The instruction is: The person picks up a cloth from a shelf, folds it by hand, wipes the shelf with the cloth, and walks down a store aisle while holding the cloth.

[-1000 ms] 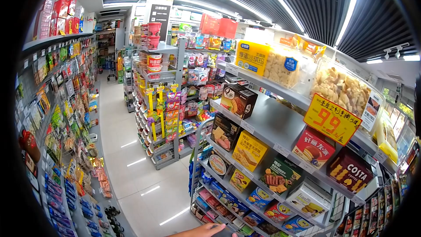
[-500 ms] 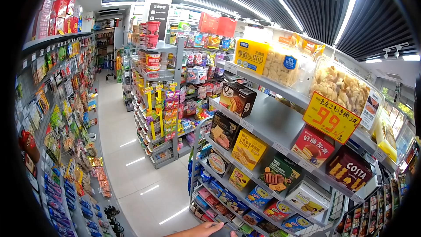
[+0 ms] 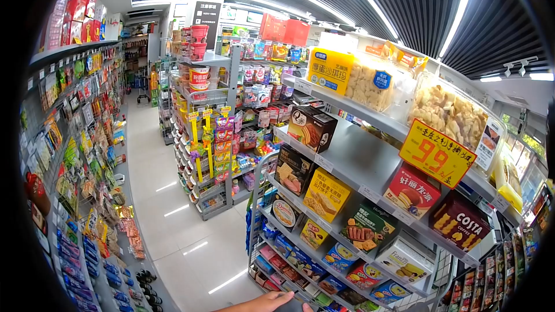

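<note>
At the bottom edge, my left hand point(image 3: 272, 300) comes in from the left, with the thumb laid along the top. It is closed around a dark, flat-looking object point(image 3: 289, 305), mostly cut off by the frame. A fingertip point(image 3: 307, 307) shows at the object's right side; which hand it belongs to is unclear. My right hand is not otherwise seen. Closest to the hand is the rack of boxed snacks, with blue biscuit packs point(image 3: 341, 257), a yellow cracker box point(image 3: 326, 195) and a green box point(image 3: 367, 226).
A grey shelf rack point(image 3: 341, 169) fills the right side, with a yellow price sign point(image 3: 437, 153) and a maroon COSTA box point(image 3: 460, 222). A tiled aisle point(image 3: 191, 242) runs between it and the packed left wall shelves point(image 3: 81, 167). Another display rack point(image 3: 215, 199) stands mid-aisle.
The view has shifted very slightly, and the shelves sit a little further left. My left hand stays at the bottom edge, in the same closed pose.
</note>
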### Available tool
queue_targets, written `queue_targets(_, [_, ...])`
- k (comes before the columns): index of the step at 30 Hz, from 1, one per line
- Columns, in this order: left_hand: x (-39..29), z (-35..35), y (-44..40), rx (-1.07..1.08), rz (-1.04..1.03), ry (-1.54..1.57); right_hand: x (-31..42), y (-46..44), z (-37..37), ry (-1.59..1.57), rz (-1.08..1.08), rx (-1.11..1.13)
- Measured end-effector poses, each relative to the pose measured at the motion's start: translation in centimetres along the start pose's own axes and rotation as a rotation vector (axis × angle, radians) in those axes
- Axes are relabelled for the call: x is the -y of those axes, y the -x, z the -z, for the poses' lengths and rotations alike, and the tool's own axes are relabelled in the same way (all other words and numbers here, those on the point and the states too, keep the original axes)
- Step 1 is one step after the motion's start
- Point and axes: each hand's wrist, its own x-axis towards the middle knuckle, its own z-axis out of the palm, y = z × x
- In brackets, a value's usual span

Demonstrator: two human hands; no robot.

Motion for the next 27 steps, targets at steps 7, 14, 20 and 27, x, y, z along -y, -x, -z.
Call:
queue_targets(7, [0.3,0.4,-0.5,0.036,-0.004,-0.067,-0.2,-0.2,0.0,-0.015,0.004,-0.007])
queue_targets(14, [-0.1,0.1,0.0,0.067,0.001,0.067,0.1,-0.3,0.0,0.019,-0.058,-0.026])
queue_targets(20, [-0.9,-0.2,0.5,0.063,0.023,0.133,0.6,0.3,-0.6,-0.044,-0.097,-0.037])
queue_targets(27, [-1.1,-0.3,0.7,0.074,0.011,0.176,-0.2,-0.3,-0.2,-0.056,-0.068,-0.013])
